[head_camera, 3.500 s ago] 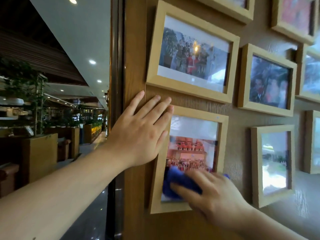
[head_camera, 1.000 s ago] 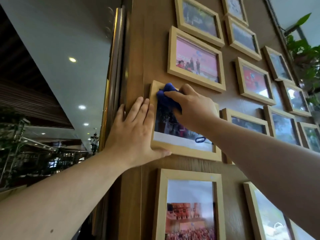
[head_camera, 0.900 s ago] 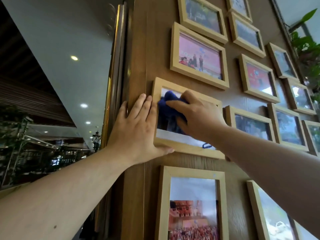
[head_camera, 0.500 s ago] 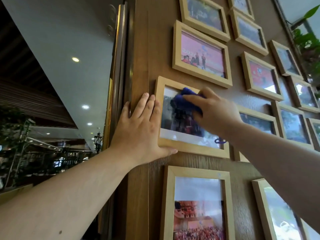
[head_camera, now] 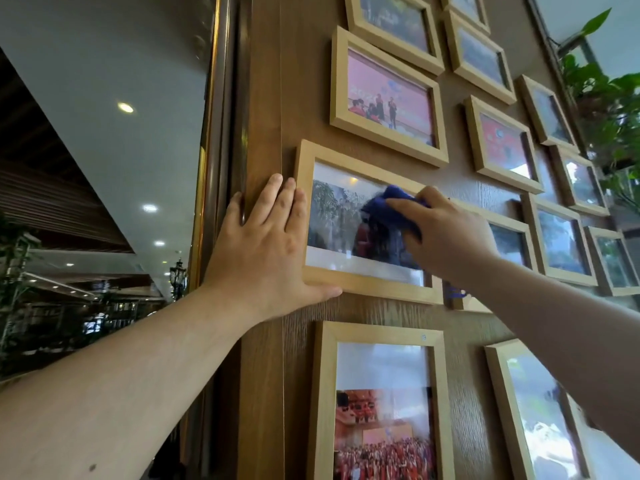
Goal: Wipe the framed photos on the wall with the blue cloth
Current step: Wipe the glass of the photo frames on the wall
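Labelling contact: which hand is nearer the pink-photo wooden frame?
Right. The right hand, holding the blue cloth, is just below the pink-photo wooden frame; the left hand is lower and further left.

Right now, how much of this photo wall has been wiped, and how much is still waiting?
Nothing shows for certain as finished; no frame looks visibly cleaner than another. In hand: the right hand presses the blue cloth on the glass of the middle left frame, while the left hand steadies its left edge. Probably left: the pink photo frame above and the many frames to the right.
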Demonstrator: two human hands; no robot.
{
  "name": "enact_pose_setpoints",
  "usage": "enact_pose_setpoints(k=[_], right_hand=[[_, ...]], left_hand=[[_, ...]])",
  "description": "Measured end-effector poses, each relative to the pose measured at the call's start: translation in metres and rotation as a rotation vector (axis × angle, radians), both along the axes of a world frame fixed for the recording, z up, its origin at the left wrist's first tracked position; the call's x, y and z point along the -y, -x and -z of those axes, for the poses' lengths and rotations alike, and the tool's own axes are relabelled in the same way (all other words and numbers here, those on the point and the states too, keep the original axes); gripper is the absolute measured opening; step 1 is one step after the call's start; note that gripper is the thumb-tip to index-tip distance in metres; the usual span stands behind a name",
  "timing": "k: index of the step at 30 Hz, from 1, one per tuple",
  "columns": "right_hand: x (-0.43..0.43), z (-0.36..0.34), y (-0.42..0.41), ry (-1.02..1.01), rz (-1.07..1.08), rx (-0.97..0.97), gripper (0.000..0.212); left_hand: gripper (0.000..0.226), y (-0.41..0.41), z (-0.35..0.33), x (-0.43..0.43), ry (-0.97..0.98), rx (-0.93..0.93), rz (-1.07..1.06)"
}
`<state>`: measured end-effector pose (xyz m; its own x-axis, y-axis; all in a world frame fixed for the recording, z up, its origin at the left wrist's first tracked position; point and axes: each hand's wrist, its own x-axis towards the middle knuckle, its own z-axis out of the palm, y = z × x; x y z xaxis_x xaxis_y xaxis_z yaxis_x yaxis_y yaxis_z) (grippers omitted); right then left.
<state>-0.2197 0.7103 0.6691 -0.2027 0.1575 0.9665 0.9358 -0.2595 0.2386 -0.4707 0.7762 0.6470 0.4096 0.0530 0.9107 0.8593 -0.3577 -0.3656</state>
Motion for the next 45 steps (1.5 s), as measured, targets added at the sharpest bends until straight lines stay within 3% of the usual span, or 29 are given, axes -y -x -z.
enact_pose_setpoints(k=[2, 8, 11, 16, 23, 31, 40, 45], right_hand=[[0.002, 0.008, -0.003, 0.022, 0.019, -0.005, 0.046], [0.007, 0.032, 0.008, 0.237, -0.046, 0.41, 0.043], [0.009, 0.019, -0.008, 0.163, 0.009, 0.325, 0.042], [0.011, 0.014, -0.034, 0.106, 0.154, -0.061, 0.047], [0.032, 0.039, -0.022, 0.419, 0.048, 0.172, 0.046], [0.015, 0.027, 0.026, 0.363, -0.146, 0.275, 0.047], [0.036, 0.044, -0.045, 0.361, 0.225, 0.182, 0.045], [0.039, 0.044, -0.038, 0.317, 0.264, 0.17, 0.042]], left_hand=[[0.129, 0.0, 0.0, 0.0, -0.002, 0.002, 0.006], [0.129, 0.0, 0.0, 0.002, -0.006, 0.009, 0.018], [0.129, 0.0, 0.001, 0.002, -0.006, 0.007, 0.006], [0.13, 0.0, 0.001, 0.002, 0.002, 0.012, 0.004], [0.129, 0.0, 0.0, 0.003, 0.001, 0.011, -0.002], [0.129, 0.0, 0.001, 0.005, -0.002, 0.004, -0.004], [0.13, 0.0, 0.001, 0.001, 0.001, 0.006, -0.012], [0.129, 0.001, 0.001, 0.002, -0.001, -0.008, -0.023]])
